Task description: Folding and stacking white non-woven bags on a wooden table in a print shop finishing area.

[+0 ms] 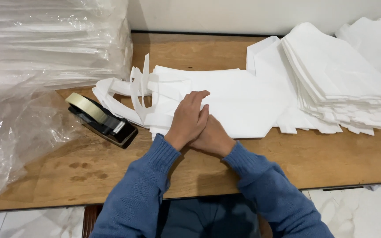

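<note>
This looks like a small packing or hand-assembly workplace rather than a home room. A plain wooden worktable (111,172) stands against a bare white wall (225,13) over a pale marble-pattern tiled floor (358,211). Goods lie in bulk: a tall stack of folded white fabric bags (340,83) at the right, and clear plastic-wrapped bundles (45,39) piled at the left. A black desktop tape dispenser (102,120) sits ready on the table, a tool of packing work.
</note>
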